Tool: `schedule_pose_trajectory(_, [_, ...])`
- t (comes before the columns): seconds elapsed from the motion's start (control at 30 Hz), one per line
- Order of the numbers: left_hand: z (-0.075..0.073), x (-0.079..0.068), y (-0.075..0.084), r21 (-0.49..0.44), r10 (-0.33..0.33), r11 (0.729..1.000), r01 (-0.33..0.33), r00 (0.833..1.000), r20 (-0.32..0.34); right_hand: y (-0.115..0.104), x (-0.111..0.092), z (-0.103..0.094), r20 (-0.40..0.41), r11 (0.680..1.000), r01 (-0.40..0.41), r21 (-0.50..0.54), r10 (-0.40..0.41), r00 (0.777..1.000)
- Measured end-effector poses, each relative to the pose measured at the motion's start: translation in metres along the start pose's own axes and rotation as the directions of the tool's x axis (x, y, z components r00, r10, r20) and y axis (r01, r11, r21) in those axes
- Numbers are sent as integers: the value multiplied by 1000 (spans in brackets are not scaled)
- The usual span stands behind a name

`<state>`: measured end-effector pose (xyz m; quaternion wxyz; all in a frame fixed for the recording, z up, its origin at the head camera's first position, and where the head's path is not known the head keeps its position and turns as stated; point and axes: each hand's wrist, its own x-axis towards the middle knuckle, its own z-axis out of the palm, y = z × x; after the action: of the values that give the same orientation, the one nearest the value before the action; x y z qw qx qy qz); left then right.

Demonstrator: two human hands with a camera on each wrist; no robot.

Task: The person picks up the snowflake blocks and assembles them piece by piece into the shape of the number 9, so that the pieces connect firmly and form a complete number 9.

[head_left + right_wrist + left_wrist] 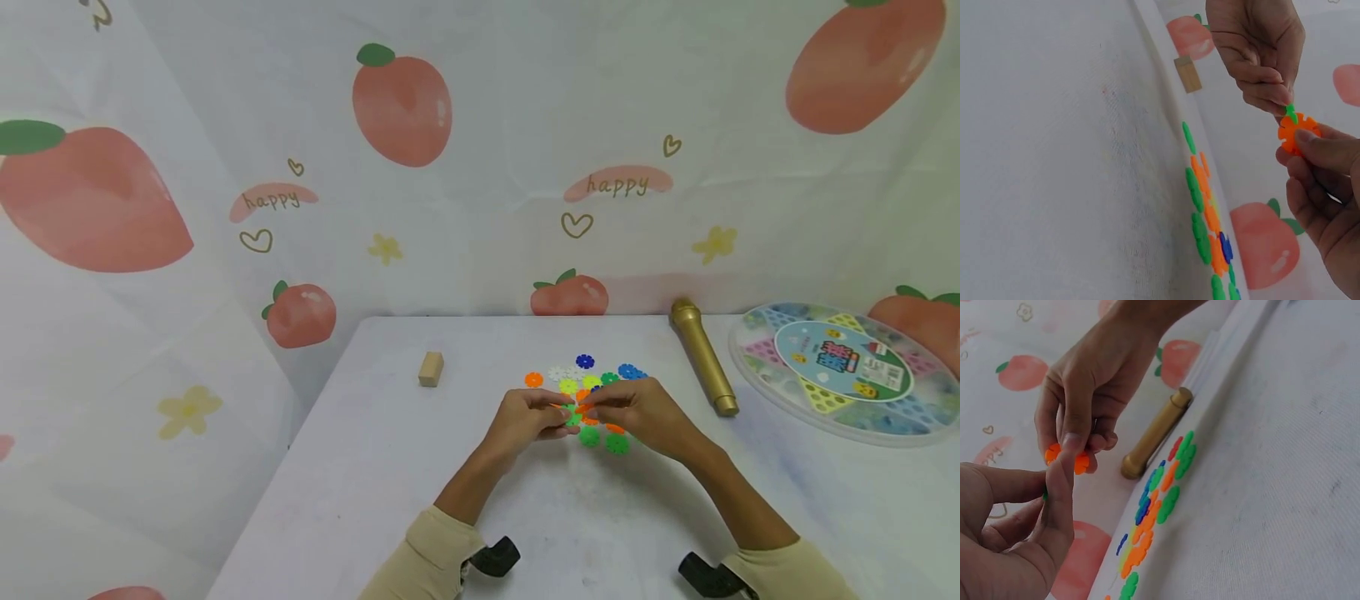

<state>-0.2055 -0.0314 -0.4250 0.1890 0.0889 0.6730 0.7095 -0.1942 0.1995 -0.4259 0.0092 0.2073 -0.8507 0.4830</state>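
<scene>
My left hand (519, 421) pinches a green notched plastic snowflake disc (1290, 111), mostly hidden by the fingers. My right hand (647, 410) grips an orange snowflake disc (1286, 134) between thumb and fingers. In the right wrist view the two discs meet at their edges, the green one seen edge-on at a notch of the orange one. Whether they are interlocked I cannot tell. Beneath and behind the hands lie loose discs on the table, including a green disc (617, 443), an orange disc (533, 380) and a dark blue disc (585, 361).
A small wooden block (431, 369) stands on the left of the white table (360, 500). To the right are a gold microphone-shaped cylinder (703, 358) and a large round clear case (757, 379) with a printed label. A fruit-patterned cloth (480, 208) hangs behind.
</scene>
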Motion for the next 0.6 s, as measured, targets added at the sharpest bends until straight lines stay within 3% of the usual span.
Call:
schedule_pose_trajectory(0.37, [-1, 2, -4, -61, -15, 998, 18, 999, 43, 5, 0, -4, 7, 1000, -21, 6, 21, 1000])
schedule_pose_trajectory(0.6, [1, 3, -5, 60, -42, 998, 38, 997, 71, 3, 0, -6, 11, 998, -36, 42, 36, 999])
